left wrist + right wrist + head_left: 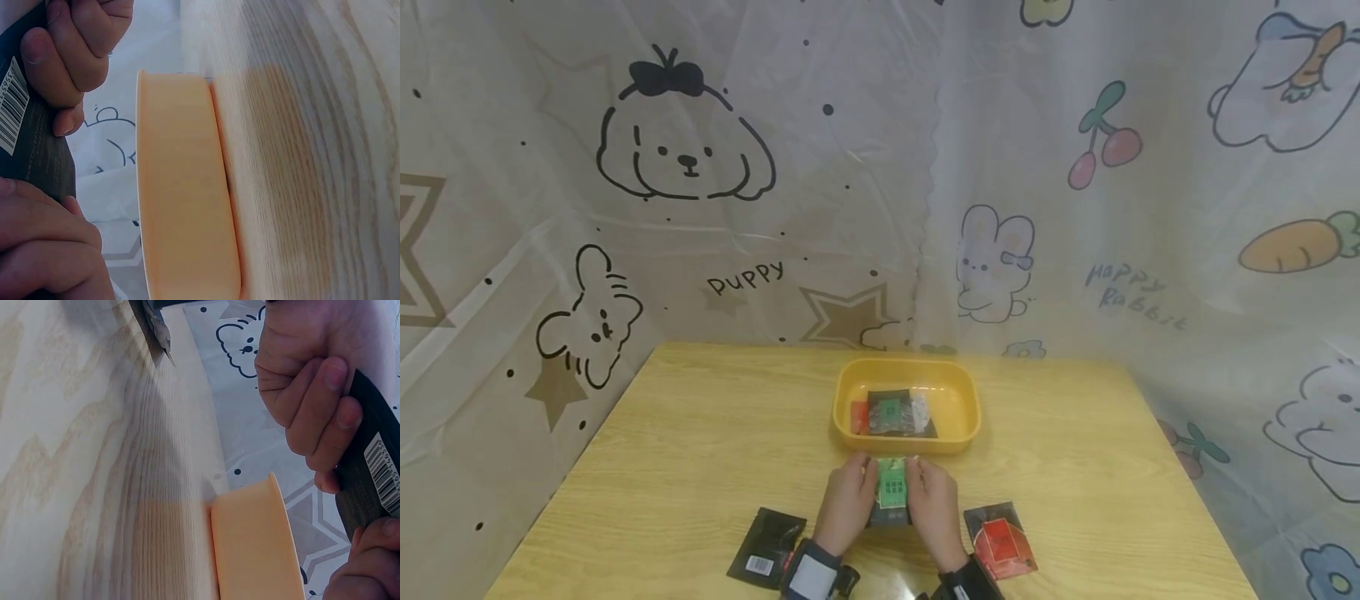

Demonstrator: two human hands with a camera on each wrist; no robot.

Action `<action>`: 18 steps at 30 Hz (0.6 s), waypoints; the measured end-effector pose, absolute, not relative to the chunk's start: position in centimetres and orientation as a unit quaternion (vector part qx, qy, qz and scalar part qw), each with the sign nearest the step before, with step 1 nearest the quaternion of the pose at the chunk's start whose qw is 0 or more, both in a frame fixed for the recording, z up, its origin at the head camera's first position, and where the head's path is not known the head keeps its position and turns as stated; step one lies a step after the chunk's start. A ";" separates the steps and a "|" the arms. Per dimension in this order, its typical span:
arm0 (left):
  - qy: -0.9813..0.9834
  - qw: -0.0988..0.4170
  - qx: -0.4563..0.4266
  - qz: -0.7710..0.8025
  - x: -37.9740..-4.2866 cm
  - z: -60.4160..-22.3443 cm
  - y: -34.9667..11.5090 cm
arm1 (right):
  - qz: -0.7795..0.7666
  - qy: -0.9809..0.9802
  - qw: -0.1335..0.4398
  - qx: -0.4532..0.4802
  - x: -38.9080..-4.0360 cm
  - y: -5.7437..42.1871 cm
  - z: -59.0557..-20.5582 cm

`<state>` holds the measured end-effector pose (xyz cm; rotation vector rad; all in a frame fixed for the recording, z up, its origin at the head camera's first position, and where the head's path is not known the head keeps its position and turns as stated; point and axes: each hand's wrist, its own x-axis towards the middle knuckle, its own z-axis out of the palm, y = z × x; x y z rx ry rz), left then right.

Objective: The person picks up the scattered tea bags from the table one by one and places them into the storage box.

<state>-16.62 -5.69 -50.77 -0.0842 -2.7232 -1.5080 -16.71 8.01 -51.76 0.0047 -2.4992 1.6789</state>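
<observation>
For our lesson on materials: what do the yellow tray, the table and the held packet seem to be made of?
Yellow tray: probably plastic, smooth and slightly shiny, with a thin rim.
Table: wood or wood-look laminate, faintly glossy, showing grain lines.
Held packet: perhaps plastic or foil film; thin, its printed back dark.

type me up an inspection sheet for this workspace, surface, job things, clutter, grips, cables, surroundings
Surface: yellow wood-grain table, reflecting light near its front.
Job's things: flat black packet with green label, held between both hands; yellow rounded-rectangular tray beyond it, holding overlapping dark and red packets; flat black packet with white barcode label, lying left; flat red-and-black packet, lying right.
Clutter: nothing seen.
Grips: left hand and right hand each pinch one side of the green-labelled packet.
Cables: nothing seen.
Surroundings: pale sheeting printed with cartoon animals behind and beside the table.
</observation>
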 end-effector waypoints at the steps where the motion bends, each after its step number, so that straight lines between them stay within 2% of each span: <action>1: -0.875 0.013 -0.027 -0.483 -16.6 -50.7 -5.7 | 0.556 -0.829 0.065 0.002 -16.8 8.0 -51.8; 9: -0.875 0.008 -0.025 -0.484 -16.9 -50.7 -5.8 | 0.549 -0.832 0.076 0.004 -17.0 7.9 -51.8; 18: -0.874 0.031 -0.034 -0.484 -17.2 -50.8 -6.0 | 0.548 -0.833 0.073 0.005 -17.4 7.7 -51.8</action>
